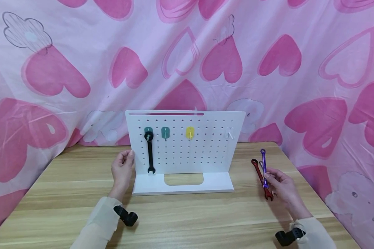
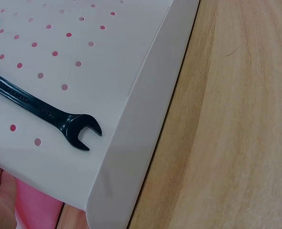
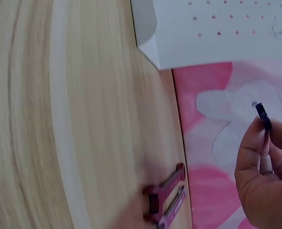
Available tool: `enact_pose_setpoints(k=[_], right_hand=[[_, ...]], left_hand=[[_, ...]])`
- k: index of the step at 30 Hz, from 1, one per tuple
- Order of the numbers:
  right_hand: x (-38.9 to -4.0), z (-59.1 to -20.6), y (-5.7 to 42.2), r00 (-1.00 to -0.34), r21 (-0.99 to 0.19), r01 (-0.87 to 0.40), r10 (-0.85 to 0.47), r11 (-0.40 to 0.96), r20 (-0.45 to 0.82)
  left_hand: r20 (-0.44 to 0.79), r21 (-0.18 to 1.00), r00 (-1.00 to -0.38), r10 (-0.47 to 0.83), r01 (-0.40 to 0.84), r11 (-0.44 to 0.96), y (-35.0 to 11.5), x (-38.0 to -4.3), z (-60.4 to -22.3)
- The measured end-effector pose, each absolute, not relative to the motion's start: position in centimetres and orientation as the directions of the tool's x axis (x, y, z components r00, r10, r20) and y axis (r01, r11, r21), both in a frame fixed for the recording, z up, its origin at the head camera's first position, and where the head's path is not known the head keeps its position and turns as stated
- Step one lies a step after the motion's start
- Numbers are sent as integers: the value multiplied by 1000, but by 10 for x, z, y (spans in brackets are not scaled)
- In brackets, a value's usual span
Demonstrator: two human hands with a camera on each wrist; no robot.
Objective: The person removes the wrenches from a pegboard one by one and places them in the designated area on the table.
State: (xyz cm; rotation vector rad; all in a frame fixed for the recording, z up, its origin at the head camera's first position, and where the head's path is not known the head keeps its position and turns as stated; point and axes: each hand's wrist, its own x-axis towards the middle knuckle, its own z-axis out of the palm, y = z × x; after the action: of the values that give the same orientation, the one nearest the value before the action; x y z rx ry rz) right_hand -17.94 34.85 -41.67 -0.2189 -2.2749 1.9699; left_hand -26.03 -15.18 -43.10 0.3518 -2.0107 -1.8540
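Note:
A white pegboard (image 1: 180,155) stands upright on its own base. My left hand (image 1: 122,169) holds the board's left edge, with the fingertips partly hidden there. A black combination wrench (image 1: 150,154) hangs by its ring end from a green hook (image 1: 148,130), its open jaw pointing down in the left wrist view. Off to the right, my right hand (image 1: 282,185) pinches a purple wrench (image 1: 264,166) between thumb and fingers, ring end up. Below it on the table lie a red wrench (image 1: 257,169) and a silver wrench (image 3: 175,205), side by side.
Further along the board are another green hook (image 1: 165,132), a yellow hook (image 1: 190,132) and a clear hook (image 1: 230,133). The wooden table (image 1: 187,221) meets a pink heart-patterned cloth (image 1: 187,69) at its back and sides.

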Motion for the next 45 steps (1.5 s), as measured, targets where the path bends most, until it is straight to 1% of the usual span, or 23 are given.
enact_pose_setpoints(k=[2,8,10,15,17,25,31,39,45], right_hand=[[-178,-413,350,-980,-993,40,198,112,-17],[-179,-413,367,-978,-984,112,192,141,-84],[-180,-416,373,-977,-978,128,192,165,-95],[-182,-423,385,-972,-939,162,211,304,-99],[-183,-426,389,-971,-924,177,215,338,-108],[-189,-433,406,-959,-866,272,193,420,-208],[-191,-437,412,-964,-833,260,183,489,-194],[-192,-440,417,-964,-848,259,183,463,-195],[-192,-440,420,-964,-810,257,197,527,-177]], left_hand=[[108,992,-897,-429,70,103,-152,-260,-430],[104,993,-899,-426,66,103,-151,-259,-430],[105,992,-899,-425,68,102,-151,-259,-430],[103,993,-897,-431,69,94,-151,-259,-429],[101,994,-896,-432,69,88,-151,-259,-429],[116,992,-894,-433,81,97,-152,-259,-433],[124,991,-893,-432,88,102,-153,-260,-434],[125,990,-894,-431,84,112,-152,-259,-431],[129,990,-893,-431,90,111,-151,-258,-430]])
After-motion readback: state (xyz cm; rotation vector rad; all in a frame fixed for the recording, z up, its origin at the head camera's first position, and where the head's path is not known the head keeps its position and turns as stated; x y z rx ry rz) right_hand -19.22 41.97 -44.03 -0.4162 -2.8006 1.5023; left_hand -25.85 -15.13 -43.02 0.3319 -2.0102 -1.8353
